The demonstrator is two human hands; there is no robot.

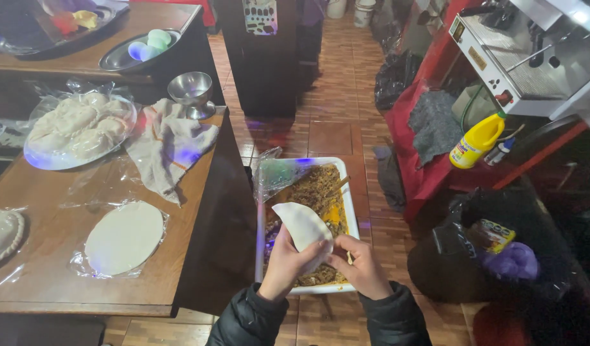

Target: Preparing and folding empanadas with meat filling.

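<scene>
Dough [304, 229] sat folded over tray [351, 211] of filling, left hand [283, 263] cupped beneath, fingers curled round it; right hand [364, 266] pinched edge. Looked soft, light, tear-prone; best supported underneath, gripped at rim.

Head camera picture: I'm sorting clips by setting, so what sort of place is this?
Probably a small food shop or café kitchen. Both hands fold a dough round over a white tray of cooked filling, finished turnovers sit on a plate, and a steel coffee machine stands on a red counter.
</scene>
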